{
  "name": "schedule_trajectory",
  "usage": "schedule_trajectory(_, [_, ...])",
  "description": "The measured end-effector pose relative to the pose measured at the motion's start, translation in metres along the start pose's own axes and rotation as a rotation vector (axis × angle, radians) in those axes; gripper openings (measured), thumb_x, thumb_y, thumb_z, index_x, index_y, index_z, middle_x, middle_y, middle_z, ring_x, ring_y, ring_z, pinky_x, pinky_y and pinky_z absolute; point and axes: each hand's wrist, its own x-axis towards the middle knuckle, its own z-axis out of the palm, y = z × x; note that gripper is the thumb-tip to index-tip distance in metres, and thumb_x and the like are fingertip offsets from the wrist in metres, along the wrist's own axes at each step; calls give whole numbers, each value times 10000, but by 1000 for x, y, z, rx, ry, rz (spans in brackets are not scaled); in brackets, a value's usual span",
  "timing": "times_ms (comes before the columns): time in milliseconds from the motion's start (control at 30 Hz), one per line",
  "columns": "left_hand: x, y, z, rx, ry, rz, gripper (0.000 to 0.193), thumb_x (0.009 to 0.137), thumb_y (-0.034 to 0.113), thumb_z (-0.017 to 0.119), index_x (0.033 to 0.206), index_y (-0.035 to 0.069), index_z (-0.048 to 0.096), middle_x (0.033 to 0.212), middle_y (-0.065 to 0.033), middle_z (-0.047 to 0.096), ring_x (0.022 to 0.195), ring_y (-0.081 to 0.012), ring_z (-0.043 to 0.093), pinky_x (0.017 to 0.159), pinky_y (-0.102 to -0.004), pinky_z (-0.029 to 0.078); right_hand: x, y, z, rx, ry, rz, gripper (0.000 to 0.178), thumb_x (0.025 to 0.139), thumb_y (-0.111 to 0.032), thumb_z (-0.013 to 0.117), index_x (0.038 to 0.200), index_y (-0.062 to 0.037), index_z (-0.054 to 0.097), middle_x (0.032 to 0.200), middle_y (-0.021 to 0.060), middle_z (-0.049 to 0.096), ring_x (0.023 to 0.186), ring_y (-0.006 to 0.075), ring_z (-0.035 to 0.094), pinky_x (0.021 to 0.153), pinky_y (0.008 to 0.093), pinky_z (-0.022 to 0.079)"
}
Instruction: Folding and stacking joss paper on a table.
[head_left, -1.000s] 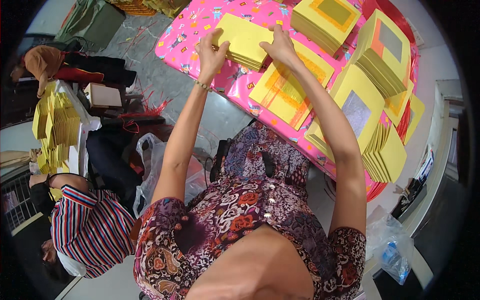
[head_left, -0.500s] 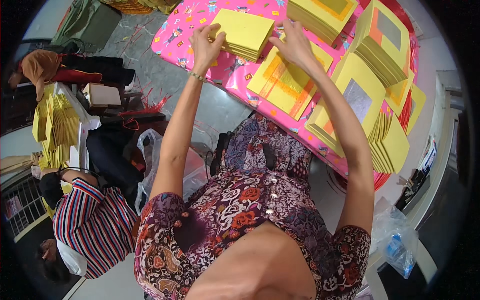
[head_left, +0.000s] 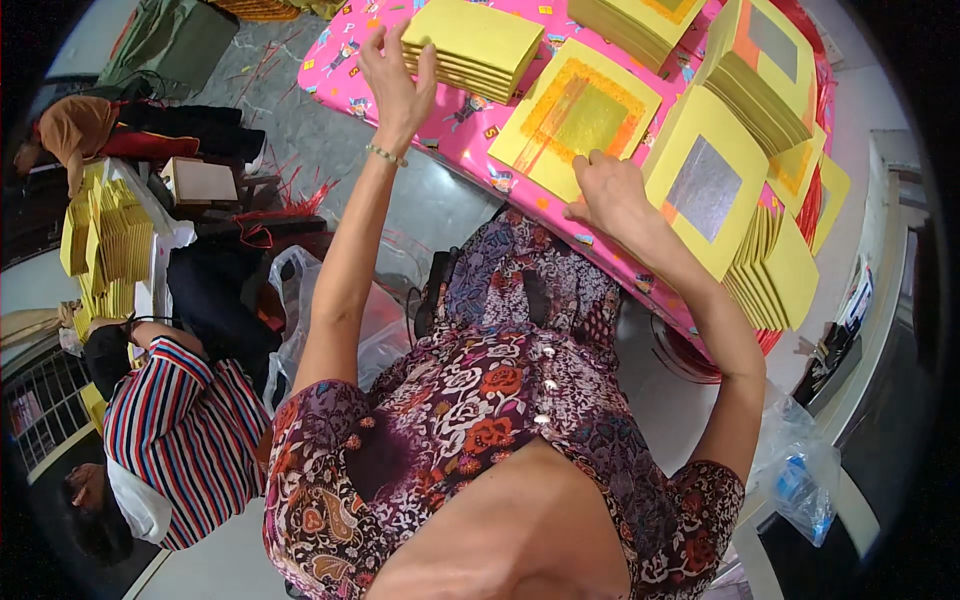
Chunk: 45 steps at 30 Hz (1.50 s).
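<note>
On the pink patterned tabletop, a stack of folded yellow paper (head_left: 478,40) lies at the far edge. My left hand (head_left: 398,88) is open at its left end, fingers spread, fingertips close to or touching the stack's edge. Nearer to me lies a yellow paper sheet (head_left: 535,115) bearing an orange-bordered gold square. My right hand (head_left: 615,195) is at its near right corner, fingers curled over the edge with the thumb below. The hand hides that corner. Right of it sits a pile of yellow paper with a silver square (head_left: 705,195).
More yellow paper stacks (head_left: 765,75) stand along the table's (head_left: 330,75) right side, with red strands by the rim. At left, a person in a striped shirt (head_left: 190,430) and another person (head_left: 80,135) are beside a bundle of folded yellow paper (head_left: 108,235). Plastic bags (head_left: 800,480) hang at the right.
My right hand has moved from beside the folded stack toward me, down to the near corner of the gold-square sheet. My left hand has slid slightly left and toward me.
</note>
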Motion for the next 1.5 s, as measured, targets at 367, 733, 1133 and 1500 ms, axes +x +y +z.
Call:
schedule_trajectory(367, [-77, 55, -27, -331, -720, 309, 419, 762, 246, 805, 1140, 117, 678, 1228, -87, 582, 1113, -271, 561, 915, -389, 460, 4, 21, -8, 135, 2, -139, 265, 745, -227, 737, 789, 2, 610, 721, 181, 639, 694, 341, 656, 637, 447, 513])
schedule_trajectory(733, [-92, 49, -8, -533, -679, 59, 292, 845, 157, 690, 1131, 103, 670, 1196, -121, 588, 1111, -297, 569, 944, -396, 476, 12, 38, -29, 343, -153, -162, 264, 883, -234, 646, 767, 1, 614, 652, 173, 605, 652, 344, 625, 626, 428, 479])
schedule_trajectory(1133, [-86, 51, -9, -511, -659, 74, 240, 836, 160, 704, 1068, 99, 702, 1142, -109, 608, 1082, -281, 581, 911, -386, 494, 15, 45, -25, 393, -175, -144, 300, 907, -248, 628, 773, 15, 572, 664, 199, 557, 631, 371, 551, 611, 445, 427])
schedule_trajectory(1500, [-88, 51, -11, -525, -678, 56, 242, 835, 137, 699, 1074, 98, 699, 1137, -109, 606, 1078, -282, 581, 902, -381, 499, 14, 44, -25, 373, -185, -138, 304, 913, -266, 618, 782, 5, 580, 653, 195, 557, 634, 374, 558, 617, 449, 432])
